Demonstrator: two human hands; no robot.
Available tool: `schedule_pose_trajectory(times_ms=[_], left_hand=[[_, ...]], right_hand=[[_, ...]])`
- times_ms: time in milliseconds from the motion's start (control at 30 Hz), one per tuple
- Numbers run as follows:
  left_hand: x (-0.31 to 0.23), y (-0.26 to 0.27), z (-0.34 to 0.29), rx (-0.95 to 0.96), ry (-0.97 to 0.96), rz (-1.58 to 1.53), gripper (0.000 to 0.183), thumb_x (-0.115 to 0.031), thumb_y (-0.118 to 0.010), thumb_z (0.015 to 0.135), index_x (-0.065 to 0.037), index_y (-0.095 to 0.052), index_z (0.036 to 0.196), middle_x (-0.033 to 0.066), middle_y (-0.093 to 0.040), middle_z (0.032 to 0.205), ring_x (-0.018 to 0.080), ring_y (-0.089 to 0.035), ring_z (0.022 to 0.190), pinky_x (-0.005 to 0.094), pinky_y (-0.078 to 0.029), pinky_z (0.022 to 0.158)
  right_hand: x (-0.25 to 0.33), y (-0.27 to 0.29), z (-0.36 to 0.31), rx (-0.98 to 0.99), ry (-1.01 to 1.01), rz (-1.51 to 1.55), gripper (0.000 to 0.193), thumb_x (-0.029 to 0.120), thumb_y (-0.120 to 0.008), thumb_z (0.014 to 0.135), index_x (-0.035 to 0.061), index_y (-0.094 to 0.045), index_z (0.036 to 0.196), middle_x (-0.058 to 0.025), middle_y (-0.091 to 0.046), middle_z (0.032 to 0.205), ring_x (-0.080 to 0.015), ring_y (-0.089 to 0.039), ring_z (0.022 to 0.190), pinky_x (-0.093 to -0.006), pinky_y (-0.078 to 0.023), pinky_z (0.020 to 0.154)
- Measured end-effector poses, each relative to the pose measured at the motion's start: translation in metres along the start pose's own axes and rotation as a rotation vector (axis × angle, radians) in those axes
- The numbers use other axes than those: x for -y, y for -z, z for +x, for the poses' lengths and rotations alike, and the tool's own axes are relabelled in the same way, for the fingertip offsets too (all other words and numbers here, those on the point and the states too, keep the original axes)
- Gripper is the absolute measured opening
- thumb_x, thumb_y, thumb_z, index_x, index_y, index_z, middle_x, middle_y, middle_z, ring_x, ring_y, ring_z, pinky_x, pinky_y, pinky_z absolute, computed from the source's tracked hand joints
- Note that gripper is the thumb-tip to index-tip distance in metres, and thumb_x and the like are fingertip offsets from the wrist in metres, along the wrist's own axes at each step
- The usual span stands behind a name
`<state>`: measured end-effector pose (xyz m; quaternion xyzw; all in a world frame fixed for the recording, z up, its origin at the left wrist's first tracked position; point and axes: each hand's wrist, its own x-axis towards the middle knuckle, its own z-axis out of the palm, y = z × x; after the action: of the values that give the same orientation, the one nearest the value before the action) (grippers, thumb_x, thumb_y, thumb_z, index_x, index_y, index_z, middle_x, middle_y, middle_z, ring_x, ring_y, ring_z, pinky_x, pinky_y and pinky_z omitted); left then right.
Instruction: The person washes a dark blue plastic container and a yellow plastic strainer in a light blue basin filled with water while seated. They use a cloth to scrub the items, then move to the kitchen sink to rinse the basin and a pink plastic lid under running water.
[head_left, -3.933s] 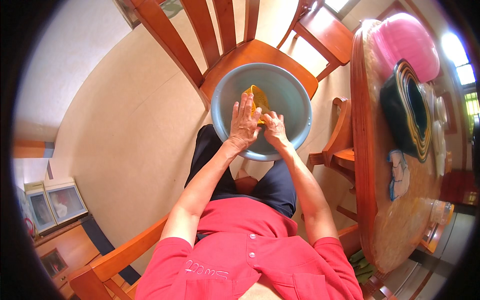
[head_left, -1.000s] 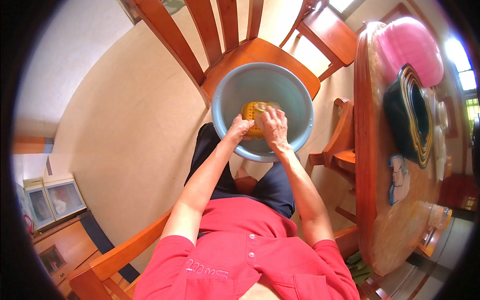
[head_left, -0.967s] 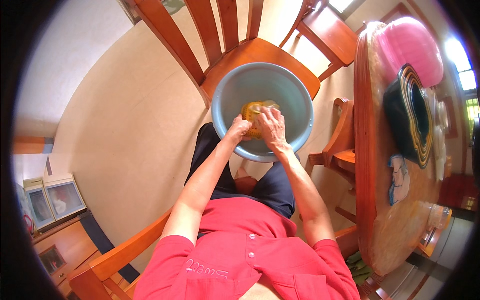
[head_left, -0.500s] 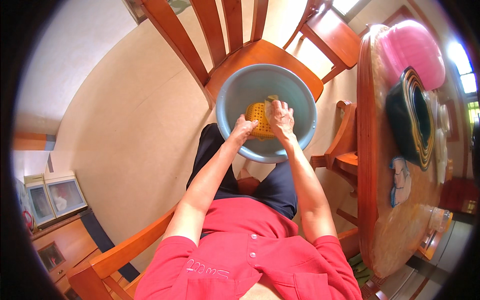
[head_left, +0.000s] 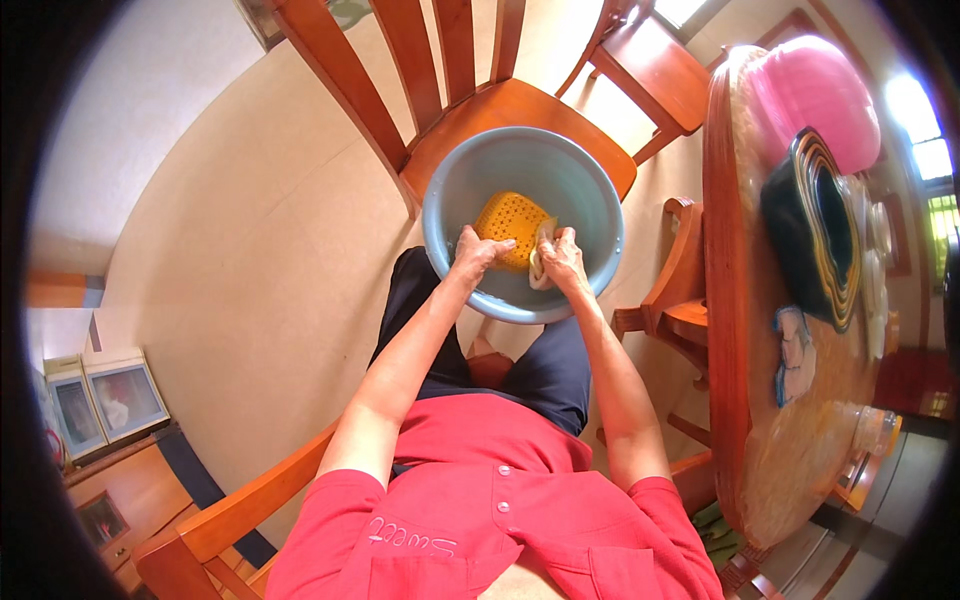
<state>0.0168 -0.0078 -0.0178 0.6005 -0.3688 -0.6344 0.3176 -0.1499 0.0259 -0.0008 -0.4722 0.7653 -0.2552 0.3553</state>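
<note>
A large blue-grey basin (head_left: 455,190) rests on the seat of a wooden chair in front of my knees. Inside it, my left hand (head_left: 477,252) grips the left edge of a yellow perforated plastic basket (head_left: 508,215), thumb over its side. My right hand (head_left: 562,258) is closed on a pale cloth (head_left: 542,262), pressed to the basket's right edge. The basket is tilted within the basin. How much water the basin holds, if any, I cannot make out.
The wooden chair (head_left: 480,105) under the basin has its slatted back at upper left. On the right, a round table (head_left: 790,470) carries a pink basin (head_left: 815,105), nested dark green containers (head_left: 800,235) and a folded cloth (head_left: 795,355). Another chair (head_left: 680,270) is tucked beside it.
The basket has turned and tilted between my hands. My right hand, with the cloth, has moved down from the basket's upper right to its right edge.
</note>
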Motion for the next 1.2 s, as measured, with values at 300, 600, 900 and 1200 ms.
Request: schedule_pose_trajectory(times_ms=[300,600,900,1200], left_hand=[[-0.024,-0.014,-0.032,-0.415,-0.721,0.476,0.077,-0.010,-0.075,0.058,-0.003,-0.037,0.125,0.0160,-0.050,0.105,0.0328,-0.049,0.099,0.0378,-0.040,0.088],[-0.018,-0.019,-0.033,-0.406,-0.816,0.771,0.060,-0.010,-0.067,0.062,-0.006,-0.043,0.117,0.0117,-0.053,0.096,0.0299,-0.051,0.090,0.0405,-0.042,0.074],[-0.014,-0.021,-0.029,-0.365,-0.800,0.855,0.037,-0.010,-0.064,0.063,-0.009,-0.048,0.097,0.0063,-0.057,0.089,0.0268,-0.053,0.088,0.0412,-0.041,0.070],[-0.010,-0.021,-0.023,-0.351,-0.794,0.801,0.040,-0.009,-0.068,0.061,-0.008,-0.048,0.096,0.0093,-0.057,0.087,0.0303,-0.054,0.085,0.0429,-0.041,0.069]], right_hand=[[0.001,-0.008,-0.003,0.051,-0.019,-0.183,0.033,0.028,-0.046,0.086,0.0011,-0.043,0.104,-0.0314,-0.057,0.098,-0.0445,-0.056,0.094,-0.0482,-0.044,0.081],[0.021,-0.005,-0.018,-0.359,0.716,0.052,0.019,0.007,-0.055,0.079,0.0040,-0.049,0.096,-0.0189,-0.054,0.101,-0.0379,-0.055,0.084,-0.0438,-0.046,0.073],[0.041,-0.002,-0.012,-0.465,0.883,-0.233,0.021,0.011,-0.059,0.077,0.0086,-0.060,0.099,-0.0116,-0.056,0.110,-0.0285,-0.053,0.094,-0.0380,-0.041,0.082],[0.050,0.000,-0.017,-0.472,0.972,-0.241,0.015,0.008,-0.058,0.074,0.0111,-0.059,0.089,-0.0119,-0.054,0.110,-0.0308,-0.051,0.095,-0.0393,-0.041,0.081]])
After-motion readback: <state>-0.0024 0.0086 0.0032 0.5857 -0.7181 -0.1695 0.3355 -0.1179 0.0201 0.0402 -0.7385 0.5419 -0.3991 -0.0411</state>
